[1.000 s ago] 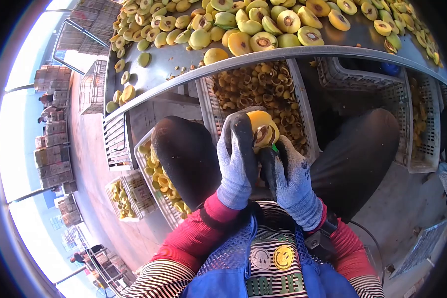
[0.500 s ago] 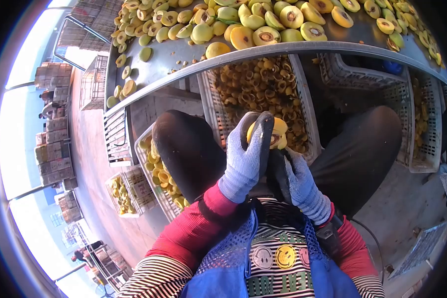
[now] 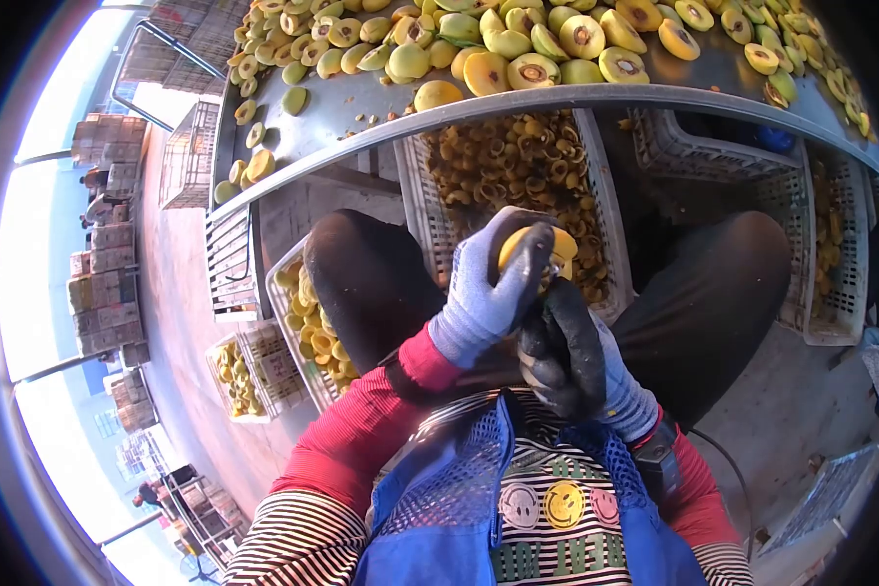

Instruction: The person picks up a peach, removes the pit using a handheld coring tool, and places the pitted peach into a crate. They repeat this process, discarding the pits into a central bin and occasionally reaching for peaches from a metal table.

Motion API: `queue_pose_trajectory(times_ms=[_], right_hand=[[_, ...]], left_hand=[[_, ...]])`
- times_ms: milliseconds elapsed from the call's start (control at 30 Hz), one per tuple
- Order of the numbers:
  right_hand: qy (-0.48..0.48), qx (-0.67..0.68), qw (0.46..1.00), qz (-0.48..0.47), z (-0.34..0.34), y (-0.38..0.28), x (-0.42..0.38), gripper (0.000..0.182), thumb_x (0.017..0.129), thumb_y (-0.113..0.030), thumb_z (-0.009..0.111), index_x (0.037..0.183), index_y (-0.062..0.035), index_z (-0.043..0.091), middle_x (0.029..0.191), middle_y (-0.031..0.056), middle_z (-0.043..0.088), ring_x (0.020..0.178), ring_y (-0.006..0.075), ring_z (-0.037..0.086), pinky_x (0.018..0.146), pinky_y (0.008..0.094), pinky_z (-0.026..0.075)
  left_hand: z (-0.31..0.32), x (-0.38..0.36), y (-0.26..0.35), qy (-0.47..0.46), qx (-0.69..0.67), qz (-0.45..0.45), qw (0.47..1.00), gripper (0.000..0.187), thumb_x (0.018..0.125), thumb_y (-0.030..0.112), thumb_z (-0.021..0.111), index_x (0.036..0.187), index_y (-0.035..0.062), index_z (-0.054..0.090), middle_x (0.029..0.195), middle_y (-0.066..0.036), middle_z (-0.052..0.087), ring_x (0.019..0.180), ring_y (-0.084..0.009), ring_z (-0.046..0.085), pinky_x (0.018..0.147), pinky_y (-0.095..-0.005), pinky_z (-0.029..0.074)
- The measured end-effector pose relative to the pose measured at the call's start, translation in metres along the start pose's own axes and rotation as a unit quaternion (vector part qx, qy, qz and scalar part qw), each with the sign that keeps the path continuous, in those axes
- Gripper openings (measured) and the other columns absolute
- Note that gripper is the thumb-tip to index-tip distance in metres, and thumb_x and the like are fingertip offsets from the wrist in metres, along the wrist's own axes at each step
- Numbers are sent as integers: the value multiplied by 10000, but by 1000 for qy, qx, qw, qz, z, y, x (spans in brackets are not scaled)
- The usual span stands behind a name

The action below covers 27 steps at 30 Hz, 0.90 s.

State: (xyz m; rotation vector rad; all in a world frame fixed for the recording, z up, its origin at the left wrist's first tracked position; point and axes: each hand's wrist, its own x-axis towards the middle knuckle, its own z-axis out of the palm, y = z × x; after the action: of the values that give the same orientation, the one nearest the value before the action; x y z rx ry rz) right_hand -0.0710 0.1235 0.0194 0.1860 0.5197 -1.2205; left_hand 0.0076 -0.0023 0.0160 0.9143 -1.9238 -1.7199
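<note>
A yellow fruit half (image 3: 564,244) is gripped by my left hand (image 3: 493,273), which wears a blue-grey glove with dark fingers. Just below and to the right, my right hand (image 3: 576,356) is closed, its dark gloved fingers curled around something, with a small metal piece showing near the fruit. What the right hand holds is mostly hidden by its fingers. Both hands are over my lap, in front of a crate (image 3: 606,210) of brownish-yellow fruit pieces. Many halved fruits (image 3: 535,71) lie on the metal table (image 3: 322,107) beyond.
The table's metal rim (image 3: 361,142) curves above my knees. A crate of yellow fruit pieces (image 3: 319,342) stands beside my left leg, with a smaller crate (image 3: 273,366) further left. White crates (image 3: 693,151) are at the right. People and stacked crates (image 3: 107,278) appear far left.
My right hand has turned, and its fingers are now curled below the fruit. My left hand has shifted slightly right and its fingers have closed over the fruit's side.
</note>
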Motion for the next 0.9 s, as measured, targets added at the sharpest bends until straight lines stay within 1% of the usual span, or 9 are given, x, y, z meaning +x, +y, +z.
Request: queue_pose_trajectory(times_ms=[167, 300, 400, 533, 600, 667, 733, 867, 900], right_hand=[[64, -127, 989, -26, -1, 6, -2, 501, 956, -564, 359, 813, -103, 495, 529, -36, 354, 379, 66, 310, 354, 213, 245], [-70, 48, 995, 45, -9, 6, 0, 513, 948, -570, 370, 806, -96, 504, 518, -24, 363, 365, 78, 316, 326, 221, 256], [-152, 194, 962, 114, -14, 11, 4, 523, 941, -582, 373, 797, -96, 502, 510, -15, 367, 356, 79, 314, 303, 223, 254], [-253, 307, 906, 147, -17, 17, 5, 515, 938, -587, 369, 809, -106, 499, 508, -16, 372, 350, 72, 316, 292, 216, 262], [-257, 314, 904, 133, -14, 18, 2, 510, 939, -588, 367, 808, -110, 490, 509, -18, 373, 349, 70, 320, 293, 215, 268], [-270, 319, 901, 118, -13, 19, 4, 505, 939, -588, 364, 808, -114, 480, 510, -20, 373, 348, 69, 324, 295, 215, 274], [-315, 341, 876, 128, -19, 22, 10, 507, 934, -600, 359, 811, -118, 457, 515, -24, 374, 345, 66, 330, 293, 216, 274], [-308, 324, 886, 120, -25, 26, 19, 518, 929, -612, 354, 800, -118, 443, 526, -23, 378, 350, 66, 325, 314, 210, 281], [-283, 260, 918, 95, -27, 25, 18, 519, 930, -611, 353, 806, -117, 451, 532, -21, 380, 353, 69, 322, 327, 208, 285]], left_hand=[[9, -13, -16, 82, -68, -30, 994, 252, 923, 211, 545, 966, -31, 599, 808, -122, 637, 754, -122, 606, 660, -279, 483], [-9, -6, 2, -15, 118, 52, 992, 323, 922, 276, 524, 958, -27, 628, 793, -87, 637, 718, -118, 602, 664, -263, 486], [-27, 12, -13, -56, 300, 282, 910, 340, 842, 285, 576, 983, -20, 625, 773, -141, 635, 655, -197, 653, 616, -298, 495], [-24, 12, -12, -104, 308, 305, 895, 340, 845, 282, 565, 1000, -16, 619, 771, -97, 641, 644, -157, 633, 612, -276, 491], [-14, -3, -10, -110, 8, 58, 992, 315, 846, 278, 600, 1007, 7, 606, 820, -116, 640, 716, -205, 645, 661, -302, 506], [8, -16, -9, -5, -206, -117, 971, 313, 942, 323, 538, 975, 22, 613, 811, -44, 624, 745, -92, 594, 638, -237, 469], [10, -23, -15, 32, -216, -195, 956, 346, 933, 371, 548, 984, 34, 607, 830, -28, 618, 756, -78, 571, 652, -238, 461], [9, -23, -30, 36, -216, -193, 956, 340, 931, 396, 538, 991, 66, 595, 824, -18, 607, 741, -93, 555, 669, -260, 468], [9, -24, -34, 33, -435, -226, 871, 344, 934, 403, 513, 963, 69, 594, 805, -34, 613, 736, -118, 576, 666, -267, 480]])
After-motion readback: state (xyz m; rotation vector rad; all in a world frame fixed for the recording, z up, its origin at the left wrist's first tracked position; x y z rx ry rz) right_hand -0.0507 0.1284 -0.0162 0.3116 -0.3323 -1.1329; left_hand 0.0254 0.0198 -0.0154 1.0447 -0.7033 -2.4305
